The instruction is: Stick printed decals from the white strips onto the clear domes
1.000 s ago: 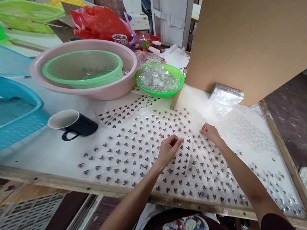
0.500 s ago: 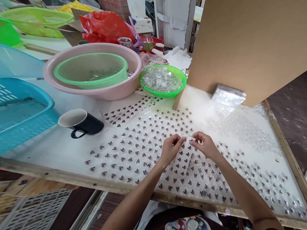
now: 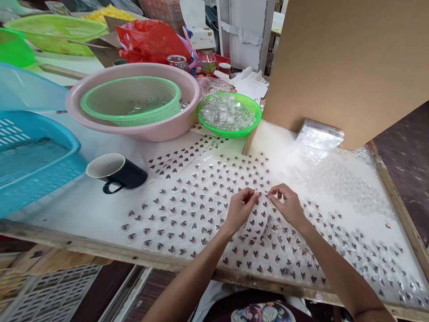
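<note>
A narrow white strip of stickers [image 3: 257, 220], printed with rows of small dark-and-red motifs, hangs upright from my left hand [image 3: 240, 206]. Thumb and forefinger of that hand pinch its top edge. Close to the right, my right hand [image 3: 286, 205] is closed in a pinch at the strip's top corner; a tiny dark sticker [image 3: 267, 193] seems to show at its fingertips, too small to make out fully. Under and around both hands, many clear round pieces [image 3: 182, 223] with the same motif lie spread in rows over the white tabletop [image 3: 83, 223].
Left of the rows, a dark mug [image 3: 129, 174] lies tipped on its side. Behind are a pink basin [image 3: 147, 133] holding a green colander [image 3: 130, 118] and a green bowl [image 3: 231, 133] of clear discs. A cardboard sheet [image 3: 342, 67] stands at right behind a clear-wrapped stack [image 3: 320, 134].
The strip's top edge has tilted, so less of its upper face shows between my hands. Both hands stay nearly in place. The view has shifted slightly.
</note>
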A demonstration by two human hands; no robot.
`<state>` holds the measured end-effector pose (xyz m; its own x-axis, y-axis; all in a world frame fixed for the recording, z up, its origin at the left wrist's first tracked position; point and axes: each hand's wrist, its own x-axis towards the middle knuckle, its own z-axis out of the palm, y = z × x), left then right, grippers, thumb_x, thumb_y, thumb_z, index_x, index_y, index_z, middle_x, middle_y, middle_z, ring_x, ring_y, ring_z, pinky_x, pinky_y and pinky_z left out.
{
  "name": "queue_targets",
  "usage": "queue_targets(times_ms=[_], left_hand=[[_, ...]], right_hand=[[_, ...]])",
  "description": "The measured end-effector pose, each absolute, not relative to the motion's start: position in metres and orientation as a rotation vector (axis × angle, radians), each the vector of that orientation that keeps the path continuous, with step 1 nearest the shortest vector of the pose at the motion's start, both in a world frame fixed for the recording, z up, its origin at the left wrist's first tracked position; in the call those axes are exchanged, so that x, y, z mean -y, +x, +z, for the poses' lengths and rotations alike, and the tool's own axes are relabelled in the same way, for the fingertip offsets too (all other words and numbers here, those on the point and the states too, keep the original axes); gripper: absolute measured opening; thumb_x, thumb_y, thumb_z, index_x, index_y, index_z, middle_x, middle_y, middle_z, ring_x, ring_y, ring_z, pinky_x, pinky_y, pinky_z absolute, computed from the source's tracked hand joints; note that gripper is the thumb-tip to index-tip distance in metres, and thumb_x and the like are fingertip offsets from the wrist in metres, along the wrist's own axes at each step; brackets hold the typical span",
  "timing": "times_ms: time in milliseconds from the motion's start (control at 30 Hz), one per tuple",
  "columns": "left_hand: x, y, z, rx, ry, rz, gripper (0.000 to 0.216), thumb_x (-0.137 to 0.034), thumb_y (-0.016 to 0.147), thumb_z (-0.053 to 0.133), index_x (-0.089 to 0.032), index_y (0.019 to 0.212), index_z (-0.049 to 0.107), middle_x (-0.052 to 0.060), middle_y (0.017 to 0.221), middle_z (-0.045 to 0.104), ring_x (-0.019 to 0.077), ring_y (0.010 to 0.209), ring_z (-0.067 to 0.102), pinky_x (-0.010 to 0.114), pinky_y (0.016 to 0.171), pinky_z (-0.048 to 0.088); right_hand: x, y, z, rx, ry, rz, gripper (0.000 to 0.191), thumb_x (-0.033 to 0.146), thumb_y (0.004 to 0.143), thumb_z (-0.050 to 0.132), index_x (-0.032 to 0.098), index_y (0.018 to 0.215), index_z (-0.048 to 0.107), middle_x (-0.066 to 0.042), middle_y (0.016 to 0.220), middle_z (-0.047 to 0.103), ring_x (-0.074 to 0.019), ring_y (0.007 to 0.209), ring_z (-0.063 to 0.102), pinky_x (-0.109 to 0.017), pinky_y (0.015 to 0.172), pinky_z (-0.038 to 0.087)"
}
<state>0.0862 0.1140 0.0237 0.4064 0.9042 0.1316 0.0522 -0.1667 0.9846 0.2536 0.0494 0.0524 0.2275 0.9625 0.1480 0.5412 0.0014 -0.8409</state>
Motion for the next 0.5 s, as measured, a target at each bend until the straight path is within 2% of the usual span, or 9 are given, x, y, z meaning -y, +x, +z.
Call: queue_targets(times_ms=[133, 200, 367, 500], left_hand=[[-0.115, 0.086, 0.024, -0.886, 1.567, 0.967, 0.034, -0.04, 0.089, 0.059, -0.018, 0.064, 0.049, -0.005, 0.056, 0.039, 0.0094, 0.051, 0.034, 0.022, 0.049, 0.03], [-0.115, 0.086, 0.024, -0.886, 1.578, 0.971, 0.035, -0.04, 0.089, 0.059, -0.018, 0.063, 0.048, -0.005, 0.055, 0.04, 0.0093, 0.051, 0.034, 0.022, 0.049, 0.03], [-0.113, 0.086, 0.022, -0.872, 1.632, 0.96, 0.038, -0.042, 0.089, 0.059, -0.018, 0.062, 0.049, -0.004, 0.056, 0.044, 0.0095, 0.052, 0.037, 0.022, 0.05, 0.032], [-0.113, 0.086, 0.022, -0.873, 1.661, 0.95, 0.034, -0.042, 0.09, 0.058, -0.018, 0.066, 0.053, -0.004, 0.057, 0.047, 0.01, 0.053, 0.039, 0.022, 0.052, 0.033]], right_hand=[[-0.049, 0.252, 0.057, 1.383, -1.597, 0.543, 0.012, 0.036, 0.086, 0.062, 0.025, 0.083, 0.064, -0.003, 0.086, 0.059, -0.0169, 0.074, 0.05, -0.031, 0.07, 0.045], [-0.052, 0.249, 0.058, 1.285, -1.578, 0.552, 0.012, 0.036, 0.087, 0.061, 0.024, 0.088, 0.062, -0.002, 0.083, 0.058, -0.0166, 0.073, 0.05, -0.031, 0.07, 0.045], [-0.065, 0.237, 0.051, 1.24, -1.49, 0.758, 0.038, 0.034, 0.084, 0.064, 0.026, 0.118, 0.048, 0.0, 0.087, 0.064, -0.0175, 0.08, 0.059, -0.034, 0.079, 0.046], [-0.067, 0.231, 0.047, 1.193, -1.431, 0.784, 0.039, 0.033, 0.083, 0.064, 0.025, 0.114, 0.041, 0.002, 0.079, 0.063, -0.0177, 0.079, 0.059, -0.036, 0.082, 0.045]])
